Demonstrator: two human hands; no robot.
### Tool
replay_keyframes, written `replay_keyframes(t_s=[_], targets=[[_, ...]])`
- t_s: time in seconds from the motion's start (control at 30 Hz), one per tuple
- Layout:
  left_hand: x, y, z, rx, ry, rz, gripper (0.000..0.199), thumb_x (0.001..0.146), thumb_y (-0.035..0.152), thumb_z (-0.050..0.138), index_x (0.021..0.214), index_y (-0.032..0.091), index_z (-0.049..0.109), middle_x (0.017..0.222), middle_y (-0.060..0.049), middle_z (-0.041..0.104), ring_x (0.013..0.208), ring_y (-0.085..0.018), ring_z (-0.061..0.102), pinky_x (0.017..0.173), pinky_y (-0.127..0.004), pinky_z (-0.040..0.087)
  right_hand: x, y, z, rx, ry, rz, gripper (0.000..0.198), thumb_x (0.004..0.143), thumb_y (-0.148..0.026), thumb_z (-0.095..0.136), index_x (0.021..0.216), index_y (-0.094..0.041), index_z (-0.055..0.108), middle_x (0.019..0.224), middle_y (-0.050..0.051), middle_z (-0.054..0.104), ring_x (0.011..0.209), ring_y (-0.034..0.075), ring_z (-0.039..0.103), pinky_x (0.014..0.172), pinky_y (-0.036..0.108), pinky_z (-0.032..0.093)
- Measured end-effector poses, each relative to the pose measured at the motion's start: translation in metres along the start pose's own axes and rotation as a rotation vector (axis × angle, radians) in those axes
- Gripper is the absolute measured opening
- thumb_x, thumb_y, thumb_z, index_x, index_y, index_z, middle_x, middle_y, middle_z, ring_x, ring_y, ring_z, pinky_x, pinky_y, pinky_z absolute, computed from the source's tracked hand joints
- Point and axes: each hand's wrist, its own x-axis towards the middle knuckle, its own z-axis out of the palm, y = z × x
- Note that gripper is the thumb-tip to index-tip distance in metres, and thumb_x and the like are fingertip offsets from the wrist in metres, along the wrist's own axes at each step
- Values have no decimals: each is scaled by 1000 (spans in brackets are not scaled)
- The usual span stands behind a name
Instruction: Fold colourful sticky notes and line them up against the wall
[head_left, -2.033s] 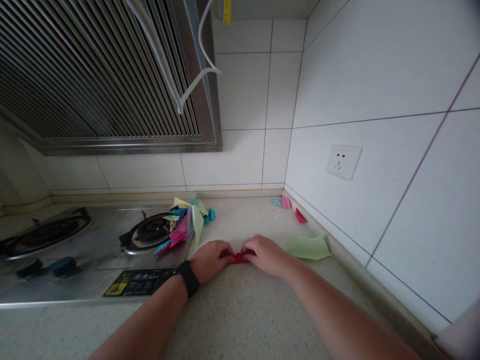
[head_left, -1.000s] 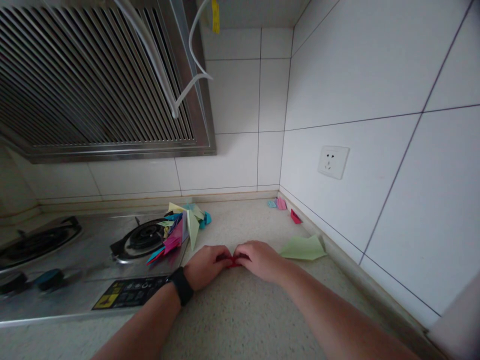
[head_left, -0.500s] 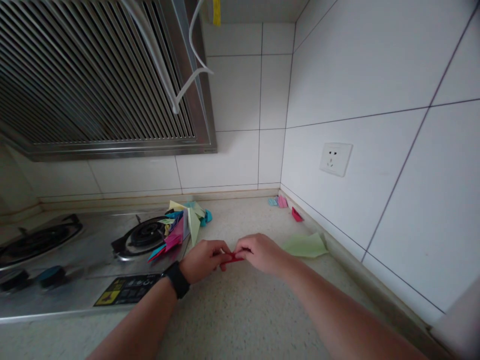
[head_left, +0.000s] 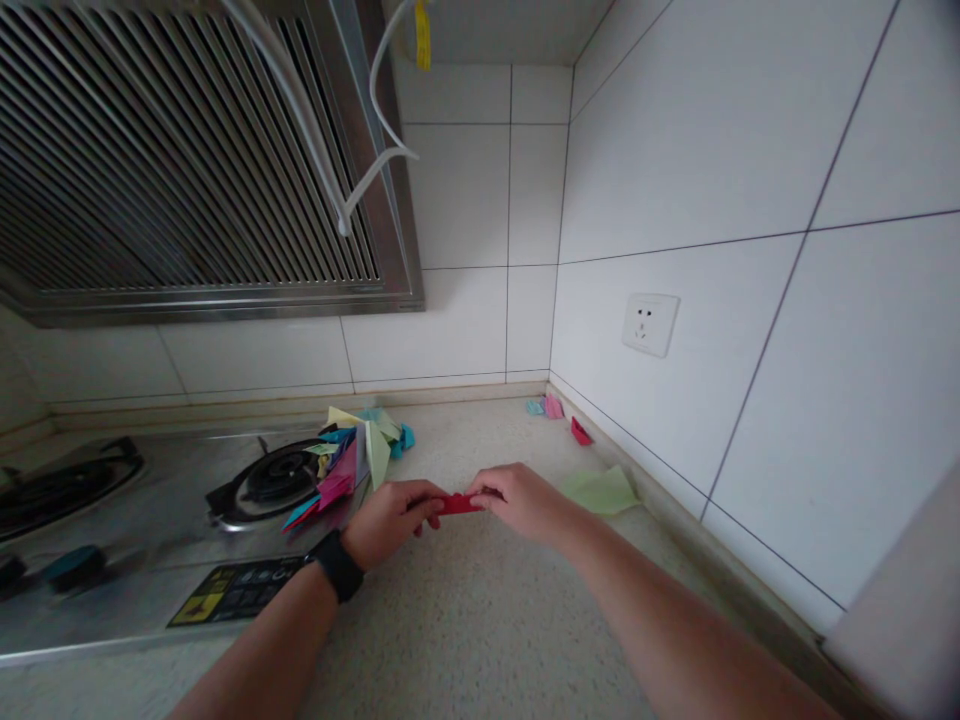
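A small red folded paper (head_left: pixel 459 504) stretches between my two hands, a little above the speckled counter (head_left: pixel 480 610). My left hand (head_left: pixel 394 518), with a black band on its wrist, pinches the paper's left end. At the other end, my right hand (head_left: pixel 517 498) grips it between thumb and fingers. Both ends of the paper are hidden by fingers. Just right of my right hand lies a pale green paper sheet (head_left: pixel 600 490). To the left, a heap of colored folded papers (head_left: pixel 349 465) overlaps the edge of the gas stove.
The gas stove (head_left: pixel 157 560) takes up the left side, under a range hood (head_left: pixel 225 305) with a white cable (head_left: pixel 345 215) hanging in front. Small pink and blue paper pieces (head_left: pixel 551 407) and a red folded paper boat (head_left: pixel 580 432) sit by the right wall, below a socket (head_left: pixel 651 324).
My hands have moved slightly apart, so more of the red paper shows between them. The whole view has shifted a little to the right.
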Motion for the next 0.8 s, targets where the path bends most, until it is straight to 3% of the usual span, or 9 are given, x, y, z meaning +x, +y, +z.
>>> replay_keyframes(t_s=[0.13, 0.27, 0.4, 0.5, 0.63, 0.8], targets=[[0, -4, -2, 9, 16, 4, 35, 90, 37, 43, 105, 15, 67, 79, -4, 69, 59, -11, 57, 55, -21, 42, -2, -1, -1, -15, -8, 20, 14, 89, -23, 55, 99, -21, 64, 77, 0, 66, 68, 11, 56, 66, 21, 38], [-1, -7, -3, -47, 10, -6, 36, 91, 38, 41, 105, 15, 66, 77, -4, 68, 55, -10, 56, 52, -21, 42, -2, -5, -4, -1, -23, -71, 11, 89, -16, 51, 92, -20, 61, 83, 0, 65, 77, 12, 56, 70, 21, 38], [1, -10, -1, -52, 9, -1, 38, 92, 42, 40, 103, 15, 65, 74, -3, 66, 53, -10, 56, 49, -21, 41, -4, -5, -5, -62, -36, -83, 10, 87, -15, 52, 91, -19, 60, 78, 0, 63, 69, 11, 54, 66, 22, 37], [2, -13, 0, -21, 69, -15, 42, 93, 46, 38, 113, 16, 61, 74, -3, 65, 54, -11, 56, 48, -20, 40, -5, -2, -4, -122, -33, -102, 10, 85, -17, 55, 91, -19, 62, 77, 1, 62, 68, 12, 54, 65, 22, 39], [4, -17, -1, -40, 196, -87, 49, 93, 48, 35, 133, 20, 42, 95, -7, 65, 63, -13, 60, 45, -20, 40, -4, 5, -7, -188, 7, -125, 13, 84, -19, 56, 94, -20, 65, 88, 4, 66, 84, 16, 58, 78, 27, 42], [4, -19, -3, 149, 134, -48, 40, 90, 40, 43, 124, 20, 53, 92, -5, 66, 68, -14, 60, 61, -25, 45, -5, 23, -18, -330, 11, -64, 30, 86, -21, 52, 114, -20, 63, 108, 7, 67, 104, 20, 55, 92, 32, 40]])
